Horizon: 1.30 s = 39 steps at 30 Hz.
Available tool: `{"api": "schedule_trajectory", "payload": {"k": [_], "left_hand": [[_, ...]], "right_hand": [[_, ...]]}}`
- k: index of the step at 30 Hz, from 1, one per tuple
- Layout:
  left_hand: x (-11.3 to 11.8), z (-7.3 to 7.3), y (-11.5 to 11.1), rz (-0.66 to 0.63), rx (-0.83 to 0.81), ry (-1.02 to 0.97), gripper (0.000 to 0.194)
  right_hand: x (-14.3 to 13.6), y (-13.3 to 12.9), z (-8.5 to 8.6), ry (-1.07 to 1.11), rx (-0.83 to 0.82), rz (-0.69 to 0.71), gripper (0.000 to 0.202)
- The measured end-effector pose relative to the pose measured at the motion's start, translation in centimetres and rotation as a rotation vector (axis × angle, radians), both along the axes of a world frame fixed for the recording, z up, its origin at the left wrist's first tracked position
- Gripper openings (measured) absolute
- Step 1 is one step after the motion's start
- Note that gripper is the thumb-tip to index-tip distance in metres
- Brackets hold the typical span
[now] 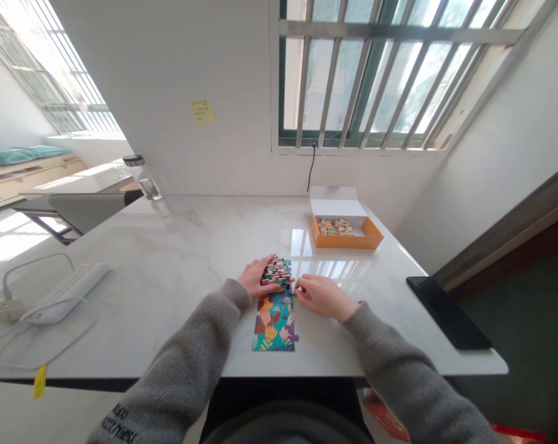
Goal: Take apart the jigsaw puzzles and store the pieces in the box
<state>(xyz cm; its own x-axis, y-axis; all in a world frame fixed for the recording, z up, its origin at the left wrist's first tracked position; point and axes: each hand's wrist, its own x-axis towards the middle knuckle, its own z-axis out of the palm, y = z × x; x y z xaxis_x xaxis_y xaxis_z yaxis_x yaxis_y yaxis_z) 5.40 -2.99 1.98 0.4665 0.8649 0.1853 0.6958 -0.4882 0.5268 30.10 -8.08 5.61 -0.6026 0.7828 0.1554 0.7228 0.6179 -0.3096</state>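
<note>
A partly joined jigsaw puzzle [277, 320] with teal, orange and purple animal and flower pictures lies flat on the white marbled table. On its upper part rests a cluster of stacked puzzle pieces [275, 271]. My left hand [259, 277] is wrapped round the left side of that cluster, thumb along its lower edge. To the right of the cluster, my right hand [316, 295] has thumb and index finger pinched together at the puzzle's right edge, around a small dark reddish bit that looks like a puzzle piece.
An open orange box [348, 240] with loose pieces stands at the back right. A black tablet-like device [447, 313] lies at the right edge. A clear bottle [144, 179] stands back left; a white power strip [66, 293] with cables lies at the left.
</note>
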Motion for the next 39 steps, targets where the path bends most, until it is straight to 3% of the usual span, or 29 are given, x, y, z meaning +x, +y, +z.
{"api": "schedule_trajectory", "payload": {"k": [3, 6, 13, 17, 20, 24, 29, 34, 39], "left_hand": [[0.0, 0.1, 0.0, -0.009, -0.009, -0.003, 0.088], [-0.2, 0.1, 0.0, -0.001, -0.021, -0.009, 0.091], [0.1, 0.1, -0.2, 0.003, -0.006, -0.021, 0.112], [0.8, 0.1, -0.5, 0.023, 0.044, -0.022, 0.095], [1.4, 0.1, -0.7, 0.007, 0.112, -0.07, 0.085], [2.5, -0.1, -1.0, -0.018, 0.187, -0.106, 0.081], [2.7, -0.4, -1.3, -0.005, 0.168, -0.076, 0.092], [2.4, -0.4, -1.1, -0.01, 0.149, -0.023, 0.091], [2.3, -0.9, -0.9, -0.029, 0.101, -0.082, 0.093]], "right_hand": [[1.0, 0.8, 0.3, 0.211, -0.046, -0.022, 0.024], [1.2, 1.1, 0.3, 0.444, -0.129, -0.061, 0.018], [-2.2, 1.3, -1.9, 0.634, -0.364, -0.067, 0.017], [-2.8, 1.7, -2.2, 0.652, -0.317, -0.114, 0.019], [-2.6, 2.0, -2.0, 0.82, -0.203, -0.21, 0.028], [-3.5, 2.2, -2.4, 1.023, -0.373, -0.201, 0.052], [-5.4, 2.0, -3.4, 0.966, -0.531, -0.2, 0.075], [-5.5, 2.0, -3.3, 0.908, -0.504, -0.136, 0.073], [-3.7, 2.5, -2.8, 0.751, -0.458, -0.024, 0.071]]}}
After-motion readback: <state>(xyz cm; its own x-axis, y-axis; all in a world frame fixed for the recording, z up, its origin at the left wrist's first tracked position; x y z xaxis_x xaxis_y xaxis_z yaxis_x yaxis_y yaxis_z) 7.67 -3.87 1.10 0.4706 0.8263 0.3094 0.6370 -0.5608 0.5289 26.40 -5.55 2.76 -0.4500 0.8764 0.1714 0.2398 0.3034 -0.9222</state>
